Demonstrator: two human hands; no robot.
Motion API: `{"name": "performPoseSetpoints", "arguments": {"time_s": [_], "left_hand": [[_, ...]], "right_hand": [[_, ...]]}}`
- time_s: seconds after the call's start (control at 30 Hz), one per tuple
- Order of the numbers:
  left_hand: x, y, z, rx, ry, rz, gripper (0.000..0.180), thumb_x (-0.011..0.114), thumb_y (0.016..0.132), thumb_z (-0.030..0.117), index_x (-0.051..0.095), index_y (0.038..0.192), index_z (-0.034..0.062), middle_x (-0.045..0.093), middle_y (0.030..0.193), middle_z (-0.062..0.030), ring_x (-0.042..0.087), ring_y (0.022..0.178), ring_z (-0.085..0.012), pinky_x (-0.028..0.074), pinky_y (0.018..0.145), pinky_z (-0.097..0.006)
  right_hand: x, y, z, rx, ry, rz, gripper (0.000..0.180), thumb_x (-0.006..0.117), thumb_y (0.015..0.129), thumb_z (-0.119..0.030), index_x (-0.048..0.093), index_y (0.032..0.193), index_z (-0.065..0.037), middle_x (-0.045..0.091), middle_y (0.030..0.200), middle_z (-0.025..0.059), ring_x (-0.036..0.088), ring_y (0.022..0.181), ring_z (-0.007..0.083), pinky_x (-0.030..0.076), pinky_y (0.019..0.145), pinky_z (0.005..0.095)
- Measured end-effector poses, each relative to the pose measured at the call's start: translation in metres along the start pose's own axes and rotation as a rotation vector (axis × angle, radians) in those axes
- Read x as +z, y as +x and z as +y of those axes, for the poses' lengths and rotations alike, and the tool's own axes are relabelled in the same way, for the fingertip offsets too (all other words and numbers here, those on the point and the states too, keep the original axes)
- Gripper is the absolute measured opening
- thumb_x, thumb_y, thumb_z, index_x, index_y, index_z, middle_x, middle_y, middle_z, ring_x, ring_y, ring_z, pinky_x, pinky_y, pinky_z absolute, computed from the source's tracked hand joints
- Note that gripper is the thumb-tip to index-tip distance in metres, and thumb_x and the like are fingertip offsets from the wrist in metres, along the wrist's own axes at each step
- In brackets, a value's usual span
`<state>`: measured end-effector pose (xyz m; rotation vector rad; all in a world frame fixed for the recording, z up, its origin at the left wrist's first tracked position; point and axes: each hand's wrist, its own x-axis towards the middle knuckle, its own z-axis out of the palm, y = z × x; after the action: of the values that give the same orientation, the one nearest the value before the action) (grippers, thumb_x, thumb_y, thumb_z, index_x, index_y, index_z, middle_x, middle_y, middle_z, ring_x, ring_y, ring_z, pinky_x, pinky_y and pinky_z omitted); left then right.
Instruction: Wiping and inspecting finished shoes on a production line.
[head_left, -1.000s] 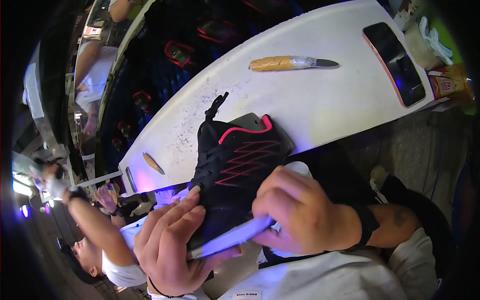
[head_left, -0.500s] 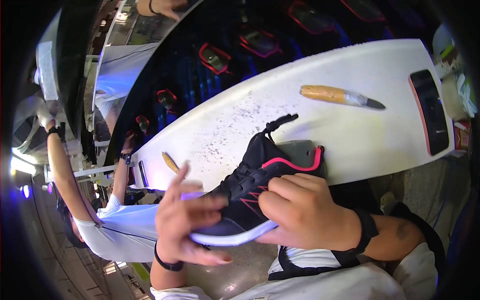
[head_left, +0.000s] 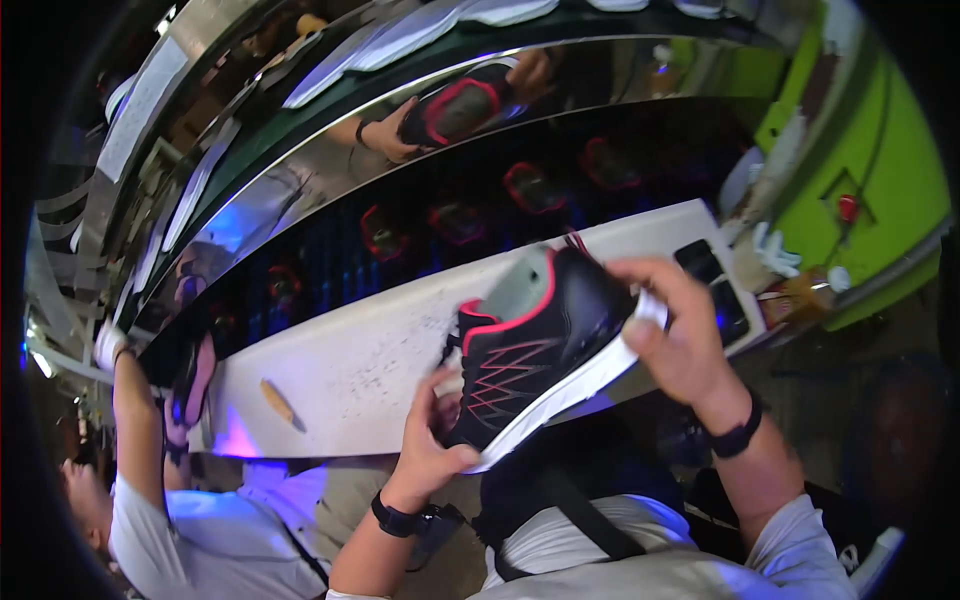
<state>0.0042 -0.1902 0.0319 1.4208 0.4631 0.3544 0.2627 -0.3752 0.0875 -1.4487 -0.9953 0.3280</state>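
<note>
A black sneaker (head_left: 515, 385) with red trim, red zigzag side lines and a white sole is held in the air, tilted, between my two hands. A grey shoe last (head_left: 520, 288) fills its collar. My left hand (head_left: 432, 440) is closed round the toe end, its thumb by the sole edge and its fingers partly hidden behind the shoe. At the heel, my right hand (head_left: 680, 330) grips with its thumb on the white sole and fingers behind it. Beneath the sneaker lies the white worktable (head_left: 330, 375), with dark specks on it.
A tan-handled tool (head_left: 280, 402) and a dark phone-like slab (head_left: 715, 290) rest on the table. Beyond it runs a dark conveyor with several red-rimmed shoes (head_left: 383, 232) under a shiny panel (head_left: 330, 165). A co-worker (head_left: 190, 520) reaches from the left, near another shoe (head_left: 195, 380).
The sneaker has been turned so its heel points right and up, and lifted. My left hand has closed on the toe; my right hand has moved to the heel. The view has shifted.
</note>
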Motion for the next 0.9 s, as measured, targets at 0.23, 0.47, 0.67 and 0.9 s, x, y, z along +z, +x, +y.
{"name": "performPoseSetpoints", "arguments": {"time_s": [0.23, 0.47, 0.67, 0.9], "left_hand": [[0.051, 0.086, 0.125, 0.552, 0.871, 0.001, 0.102, 0.101, 0.048, 0.034, 0.049, 0.132, 0.0045, 0.067, 0.109, -0.0131, 0.069, 0.099, -0.0249, 0.054, 0.088, -0.034], [0.035, 0.084, 0.162, 0.295, 1.079, -0.044, 0.075, 0.095, 0.054, 0.032, 0.061, 0.11, -0.0046, 0.071, 0.086, -0.018, 0.073, 0.076, -0.0273, 0.057, 0.072, -0.036], [0.001, 0.093, 0.142, 0.195, 0.939, -0.033, 0.071, 0.094, 0.056, 0.029, 0.065, 0.11, -0.0056, 0.07, 0.086, -0.0104, 0.067, 0.079, -0.0151, 0.056, 0.075, -0.031], [-0.029, 0.08, 0.123, 0.198, 0.759, 0.03, 0.065, 0.092, 0.056, 0.024, 0.065, 0.109, -0.0041, 0.07, 0.088, -0.0077, 0.066, 0.081, -0.0135, 0.054, 0.078, -0.029]], "right_hand": [[0.04, 0.043, -0.002, -0.157, 0.485, -0.022, 0.071, 0.05, 0.1, -0.062, 0.048, 0.141, -0.004, 0.057, 0.118, 0.0074, 0.052, 0.109, 0.0136, 0.041, 0.099, 0.0295], [0.078, 0.057, 0.004, -0.104, 0.482, -0.144, 0.101, 0.042, 0.091, -0.079, 0.027, 0.159, -0.007, 0.046, 0.144, 0.0147, 0.046, 0.129, 0.0188, 0.036, 0.111, 0.0346], [0.1, 0.076, 0.018, 0.071, 0.828, 0.272, 0.045, 0.062, 0.098, -0.039, 0.06, 0.124, -0.001, 0.067, 0.1, 0.0114, 0.066, 0.091, 0.0197, 0.052, 0.081, 0.0321], [0.116, 0.072, 0.03, 0.27, 1.482, 0.393, 0.035, 0.052, 0.098, -0.027, 0.058, 0.126, -0.007, 0.062, 0.107, 0.0108, 0.064, 0.094, 0.0229, 0.055, 0.081, 0.036]]}}
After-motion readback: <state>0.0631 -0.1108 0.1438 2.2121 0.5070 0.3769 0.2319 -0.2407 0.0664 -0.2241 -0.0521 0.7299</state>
